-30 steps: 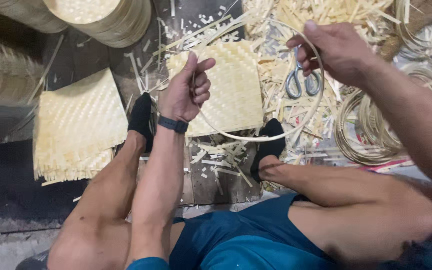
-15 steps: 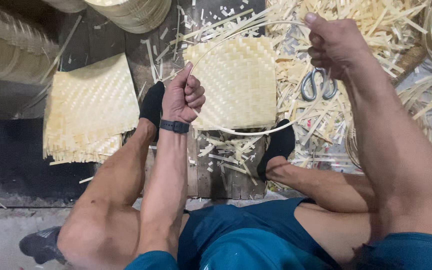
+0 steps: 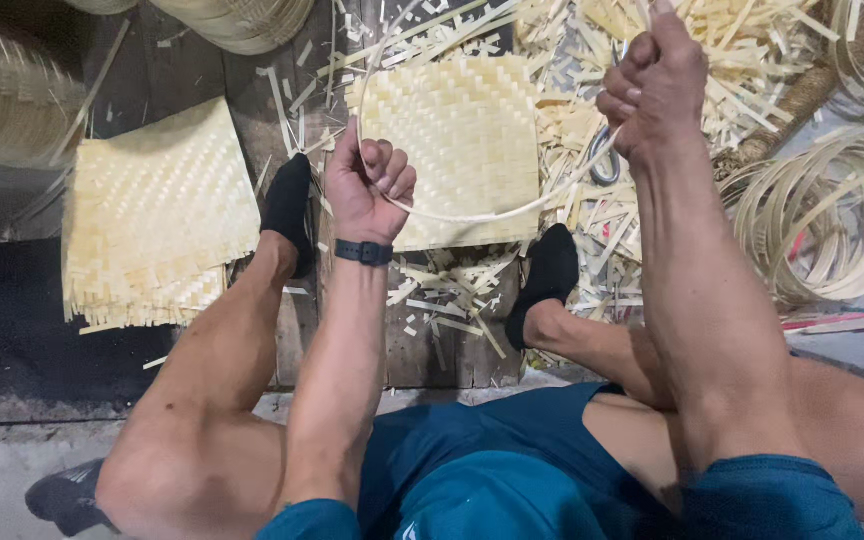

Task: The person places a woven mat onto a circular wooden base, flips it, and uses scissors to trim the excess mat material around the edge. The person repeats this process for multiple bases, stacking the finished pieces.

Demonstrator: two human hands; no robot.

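Pale, thin bamboo strip (image 3: 472, 215), bent into a long springy loop, pinched at both ends. Left hand (image 3: 367, 190) curled shut around one end, fingers (image 3: 392, 180) folded over the strip near the black wristband (image 3: 363, 252). Right hand (image 3: 657, 85) clenched into a fist at about two o'clock from the left, gripping the other end high up, strip running out past the thumb toward the top edge. Between the two fists, sagging in a smooth arc over the square woven bamboo mat (image 3: 462, 140), then rising at eleven o'clock in a wider curve above it.

Judging by that even bend: light, flexible, stiff enough to spring back, likely smooth along the face and sharp at the edges, prone to kinking or splitting if folded tight. Best held close to the ends with a full closed grip, as now, rather than at mid-span.

Outward from the hands: grey-handled scissors (image 3: 604, 160) lying at nine o'clock from the right fist, among pale bamboo offcuts (image 3: 752, 60). At three o'clock, a stack of coiled bamboo hoops (image 3: 832, 220). At nine o'clock from the left hand, a second woven mat with frayed edge (image 3: 152, 215). Below, two feet in black socks (image 3: 287, 205) planted on the dark wooden floor boards (image 3: 422, 350).
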